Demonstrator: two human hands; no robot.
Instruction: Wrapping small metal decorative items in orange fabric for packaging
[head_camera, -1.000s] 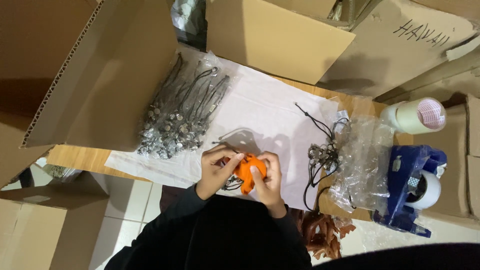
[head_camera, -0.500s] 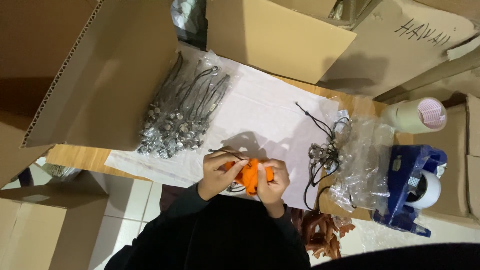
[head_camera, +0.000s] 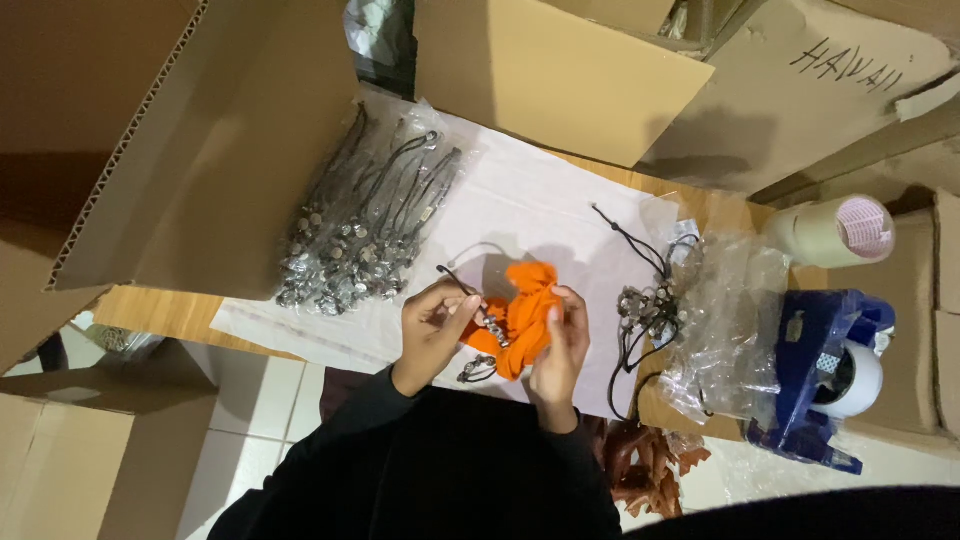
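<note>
The crumpled orange cloth pouch (head_camera: 520, 315) lies between both hands at the worktop's near edge, right hand (head_camera: 560, 345) closed on it, left hand (head_camera: 432, 322) pinching the black beaded cord (head_camera: 478, 310) crossing its left side.

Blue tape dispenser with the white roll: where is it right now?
In the head view, the blue plastic tape dispenser sits at the far right, just below the beige tape roll and beside the crumpled clear plastic bag.

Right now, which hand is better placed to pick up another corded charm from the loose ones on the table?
Probably the right hand: the loose charms lie just beside it, while the left hand pinches a cord by the orange cloth.
</note>
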